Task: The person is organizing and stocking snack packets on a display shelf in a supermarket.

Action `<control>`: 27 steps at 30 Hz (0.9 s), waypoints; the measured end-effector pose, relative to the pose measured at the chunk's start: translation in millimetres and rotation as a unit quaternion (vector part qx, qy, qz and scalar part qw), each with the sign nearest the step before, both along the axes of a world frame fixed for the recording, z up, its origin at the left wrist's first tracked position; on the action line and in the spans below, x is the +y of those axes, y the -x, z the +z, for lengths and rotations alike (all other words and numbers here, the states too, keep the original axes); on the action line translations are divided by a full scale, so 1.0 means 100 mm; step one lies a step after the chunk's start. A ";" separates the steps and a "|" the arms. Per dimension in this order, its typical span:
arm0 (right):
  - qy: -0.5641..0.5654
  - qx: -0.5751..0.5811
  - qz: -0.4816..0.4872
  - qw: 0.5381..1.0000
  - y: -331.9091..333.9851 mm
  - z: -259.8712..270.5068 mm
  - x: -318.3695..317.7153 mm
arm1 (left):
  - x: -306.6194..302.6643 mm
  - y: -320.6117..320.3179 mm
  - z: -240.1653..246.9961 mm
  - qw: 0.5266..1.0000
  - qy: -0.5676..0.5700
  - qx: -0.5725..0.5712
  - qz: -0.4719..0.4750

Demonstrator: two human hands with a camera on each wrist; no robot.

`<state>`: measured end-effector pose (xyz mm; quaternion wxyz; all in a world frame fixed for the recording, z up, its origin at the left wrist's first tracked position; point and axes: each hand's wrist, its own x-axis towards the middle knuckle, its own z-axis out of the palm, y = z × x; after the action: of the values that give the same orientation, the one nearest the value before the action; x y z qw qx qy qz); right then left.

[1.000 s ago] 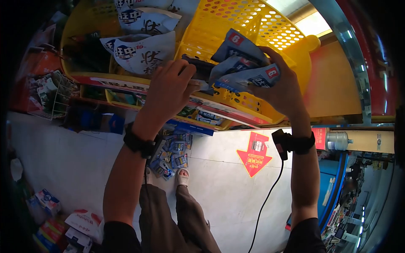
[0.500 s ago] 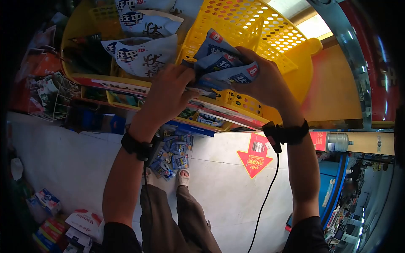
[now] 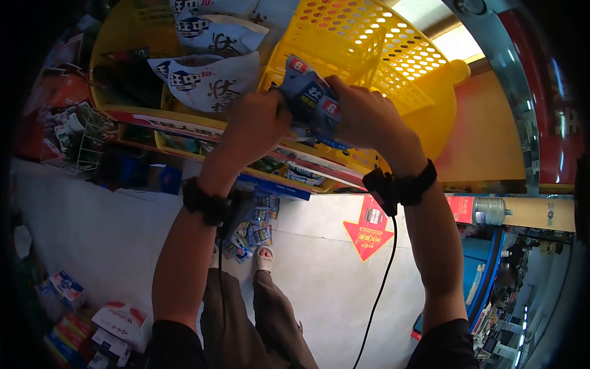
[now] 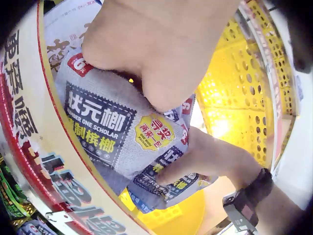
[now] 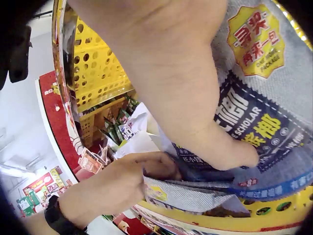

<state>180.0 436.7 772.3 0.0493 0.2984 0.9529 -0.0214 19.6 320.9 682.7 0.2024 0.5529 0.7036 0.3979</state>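
Blue-grey packets [image 3: 307, 98] marked 6 are bunched between both hands at the front of the yellow basket [image 3: 393, 55]. My left hand [image 3: 255, 126] pinches the top of a packet [image 4: 102, 117], its fingers curled at the edge. From the right, my right hand [image 3: 372, 120] grips several packets, thumb across the printed front [image 5: 249, 117]. In the right wrist view the left hand [image 5: 122, 183] holds a packet [image 5: 195, 196] low by the basket's front edge. Part of the fingers of both hands is hidden behind the packets.
White packets [image 3: 215, 80] marked 10 stand in the compartment to the left. A lower shelf holds more packets [image 3: 304, 173]. Blue packets [image 3: 259, 235] lie on the floor by the person's feet. A wire rack [image 3: 80, 144] stands at the far left.
My right hand has moved left with its packets, up close to my left hand. The fanned packets are now pressed together and more upright. My left hand has shifted slightly.
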 end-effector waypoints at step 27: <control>0.081 0.288 -0.159 0.941 -0.85 -0.04 -0.11 | 0.14 -0.10 0.23 0.998 -0.048 -0.007 0.031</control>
<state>265.3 426.1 767.9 -0.2075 0.4224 0.8613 -0.1913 29.7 334.7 705.7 0.1684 0.5373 0.6987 0.4414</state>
